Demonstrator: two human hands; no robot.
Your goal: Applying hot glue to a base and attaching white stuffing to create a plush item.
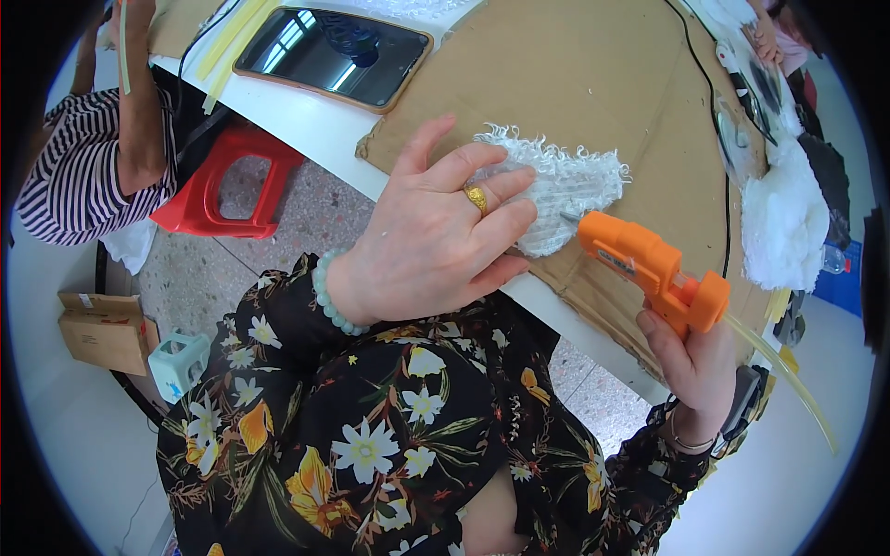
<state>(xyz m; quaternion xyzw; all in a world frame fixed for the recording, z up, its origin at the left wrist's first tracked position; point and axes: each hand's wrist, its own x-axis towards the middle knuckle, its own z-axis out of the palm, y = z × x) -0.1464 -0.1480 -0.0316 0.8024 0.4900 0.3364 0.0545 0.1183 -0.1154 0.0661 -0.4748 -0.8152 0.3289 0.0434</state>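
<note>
A piece of white shaggy fabric [584, 181] with a curly fringe lies at the edge of the cardboard, its ribbed side up. My left hand [436, 227] rests across its left part, fingers stretched out and spread; the fingertips touch the cloth. In my right hand [691, 361] is an orange hot glue gun [635, 259], gripped by its handle. Its nozzle points left at the fabric's right side, close to the surface; whether it touches, I cannot tell. A long yellowish glue stick [788, 375] sticks out of the gun's back.
Brown cardboard [519, 65] covers much of the white table. A phone [334, 56] lies at the far left beside yellowish glue sticks [227, 51]. White fluffy material [783, 222] and a black cable [723, 167] are on the right. A person in a striped shirt [97, 167] is near a red stool [227, 185].
</note>
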